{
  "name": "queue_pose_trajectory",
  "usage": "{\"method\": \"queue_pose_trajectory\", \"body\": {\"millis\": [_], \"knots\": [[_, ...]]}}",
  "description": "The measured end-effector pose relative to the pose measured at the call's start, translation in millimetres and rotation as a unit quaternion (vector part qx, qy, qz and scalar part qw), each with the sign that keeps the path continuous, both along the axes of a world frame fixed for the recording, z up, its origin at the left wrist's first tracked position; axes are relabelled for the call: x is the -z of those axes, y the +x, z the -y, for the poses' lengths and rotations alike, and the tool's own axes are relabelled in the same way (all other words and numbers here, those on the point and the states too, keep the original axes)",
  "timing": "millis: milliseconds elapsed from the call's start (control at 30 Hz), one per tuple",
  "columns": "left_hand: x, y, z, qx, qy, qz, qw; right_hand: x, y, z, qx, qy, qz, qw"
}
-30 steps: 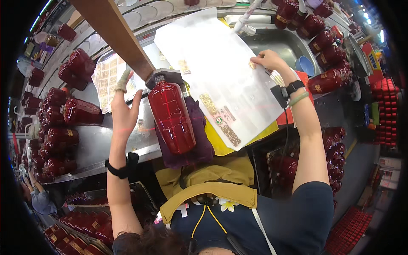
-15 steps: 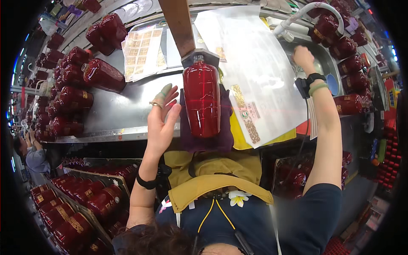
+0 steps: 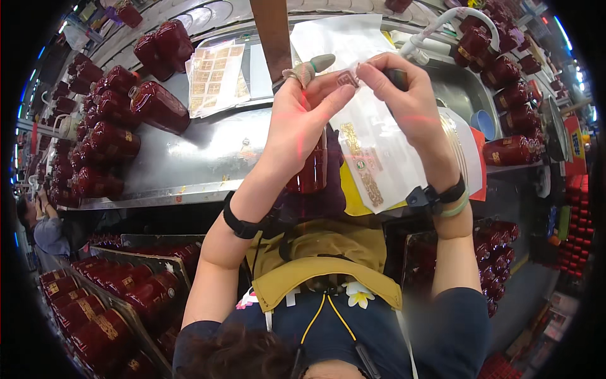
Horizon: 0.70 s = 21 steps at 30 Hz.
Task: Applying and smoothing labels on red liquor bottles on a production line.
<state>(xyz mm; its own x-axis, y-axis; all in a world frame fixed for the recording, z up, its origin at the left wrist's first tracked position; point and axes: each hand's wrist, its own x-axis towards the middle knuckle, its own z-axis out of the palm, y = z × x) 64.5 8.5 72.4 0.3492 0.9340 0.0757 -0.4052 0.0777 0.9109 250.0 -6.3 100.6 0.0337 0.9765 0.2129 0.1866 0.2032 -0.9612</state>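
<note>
Grip of the right hand (image 3: 407, 98): thumb and forefinger pinch a small brownish label (image 3: 346, 79), situated toward one o'clock from the centre of the view. At about eight o'clock of the label is the left hand (image 3: 297, 120), its thumb and forefinger close about the same piece; whether they also pinch it cannot be told. Near the centre, a red bottle (image 3: 314, 172), partly hidden by the left hand and forearm, rests on a dark purple cloth (image 3: 332, 196). Toward two o'clock, a white sheet (image 3: 398, 151) bearing gold strips (image 3: 372, 183) overlies something yellow; farther out in the same direction are a sink (image 3: 461, 85) and a blue bowl (image 3: 481, 124). At eleven o'clock, printed label sheets (image 3: 214, 79) lie on the metal worktop (image 3: 196, 161); at ten o'clock, further red bottles (image 3: 159, 108) stand or lean in a cluster.
</note>
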Motion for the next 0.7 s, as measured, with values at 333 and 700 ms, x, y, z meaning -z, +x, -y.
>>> {"method": "queue_pose_trajectory", "body": {"millis": [333, 700], "knots": [[10.0, -13.6, 3.4, -0.014, 0.031, 0.011, 0.999, 20.3, -25.8, 24.3, 0.057, 0.000, -0.020, 0.998], [1.1, -35.6, 0.0, 0.009, 0.031, 0.032, 0.999, 43.0, -33.0, 39.6, 0.066, -0.010, -0.003, 0.998]]}}
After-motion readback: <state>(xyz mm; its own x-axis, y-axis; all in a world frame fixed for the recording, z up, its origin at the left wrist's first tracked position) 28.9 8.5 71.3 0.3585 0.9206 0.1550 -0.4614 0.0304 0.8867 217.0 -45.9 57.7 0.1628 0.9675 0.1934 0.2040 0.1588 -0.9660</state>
